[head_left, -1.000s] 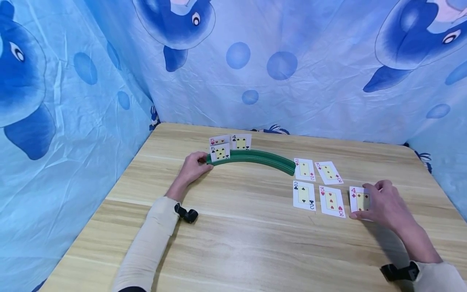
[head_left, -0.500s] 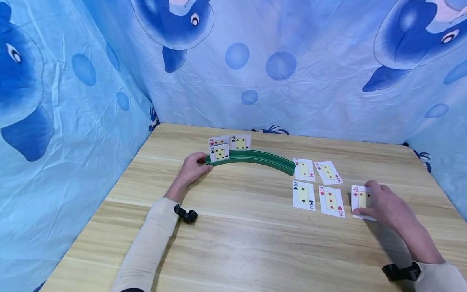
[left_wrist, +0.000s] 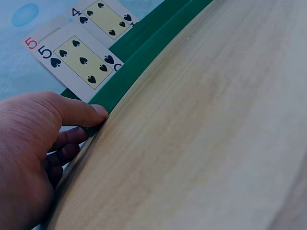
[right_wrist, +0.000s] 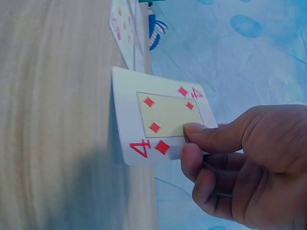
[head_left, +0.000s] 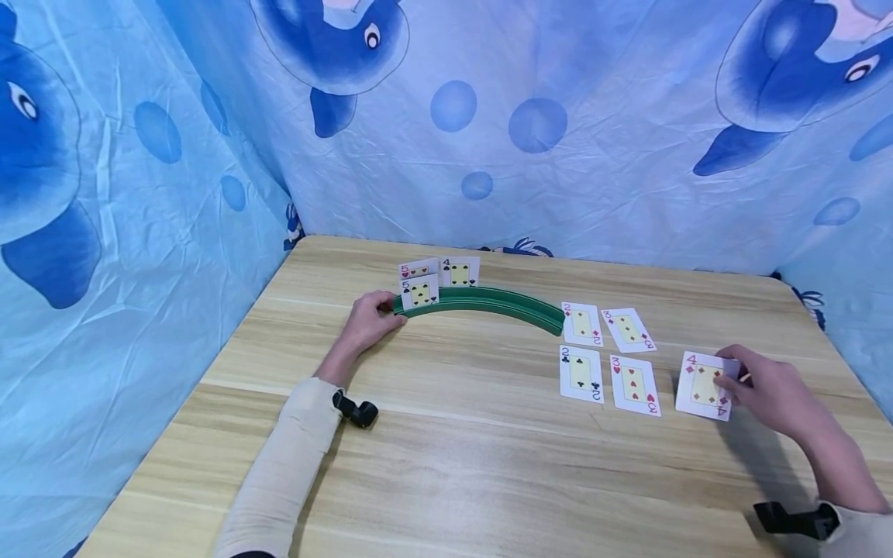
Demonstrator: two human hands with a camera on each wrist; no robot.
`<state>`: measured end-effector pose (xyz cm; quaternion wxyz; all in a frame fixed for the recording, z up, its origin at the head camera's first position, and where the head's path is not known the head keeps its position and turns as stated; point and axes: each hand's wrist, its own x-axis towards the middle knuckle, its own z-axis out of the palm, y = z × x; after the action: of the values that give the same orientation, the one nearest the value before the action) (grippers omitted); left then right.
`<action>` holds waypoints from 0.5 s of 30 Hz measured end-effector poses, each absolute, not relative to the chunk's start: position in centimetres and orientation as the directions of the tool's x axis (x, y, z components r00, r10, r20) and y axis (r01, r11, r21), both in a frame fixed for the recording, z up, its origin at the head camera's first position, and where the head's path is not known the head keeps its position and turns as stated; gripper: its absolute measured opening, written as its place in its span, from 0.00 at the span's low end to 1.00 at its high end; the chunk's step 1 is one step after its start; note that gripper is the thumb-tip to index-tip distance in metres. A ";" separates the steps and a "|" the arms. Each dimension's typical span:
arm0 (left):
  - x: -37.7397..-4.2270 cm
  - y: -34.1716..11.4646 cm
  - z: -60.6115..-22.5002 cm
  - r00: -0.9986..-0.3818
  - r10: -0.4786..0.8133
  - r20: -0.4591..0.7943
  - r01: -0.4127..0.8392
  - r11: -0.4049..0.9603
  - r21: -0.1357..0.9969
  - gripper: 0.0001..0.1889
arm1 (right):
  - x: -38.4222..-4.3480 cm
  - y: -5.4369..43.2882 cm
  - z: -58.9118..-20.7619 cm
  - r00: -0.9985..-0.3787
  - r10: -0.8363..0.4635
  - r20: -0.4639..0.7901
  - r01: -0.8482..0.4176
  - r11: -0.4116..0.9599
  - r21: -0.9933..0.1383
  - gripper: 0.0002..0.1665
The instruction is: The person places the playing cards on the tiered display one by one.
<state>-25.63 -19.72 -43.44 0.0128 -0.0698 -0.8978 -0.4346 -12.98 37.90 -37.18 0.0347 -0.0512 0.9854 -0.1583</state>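
Observation:
My right hand pinches the four of diamonds by its right edge, thumb on the face and fingers behind. The card is tilted up off the table. My left hand grips the left end of a curved green card holder, thumb on the front side. In that holder the five of spades stands in front of the five of hearts, which is partly hidden. The four of spades stands just right of them.
Face up right of the holder lie the two of diamonds, three of diamonds, two of clubs and three of hearts. The wooden table backs onto a blue dolphin-print curtain.
My right hand has lifted the four of diamonds from the table, tilted it and shifted its hold to the right edge. The left hand and holder have stayed in place.

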 end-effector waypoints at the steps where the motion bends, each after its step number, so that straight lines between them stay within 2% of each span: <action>1: -25.6 -19.7 -43.4 -0.990 0.114 0.084 0.137 0.613 0.778 0.20 | -13.0 38.0 -37.1 -0.992 -0.120 -0.048 -0.098 0.942 -0.320 0.20; 6: -25.6 -19.7 -43.4 -0.990 0.115 0.086 0.139 0.604 0.785 0.20 | -12.7 38.1 -37.0 -0.988 -0.152 -0.007 -0.141 0.929 -0.342 0.14; 15: -25.5 -19.7 -43.3 -0.990 0.119 0.071 0.129 0.610 0.781 0.21 | -12.6 37.7 -36.8 -0.989 -0.134 0.058 -0.146 0.915 -0.375 0.11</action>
<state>-25.48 -19.72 -43.32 0.0060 -0.0691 -0.8973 -0.4359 -12.56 37.67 -36.77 -0.0156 -0.0717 0.9785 -0.1928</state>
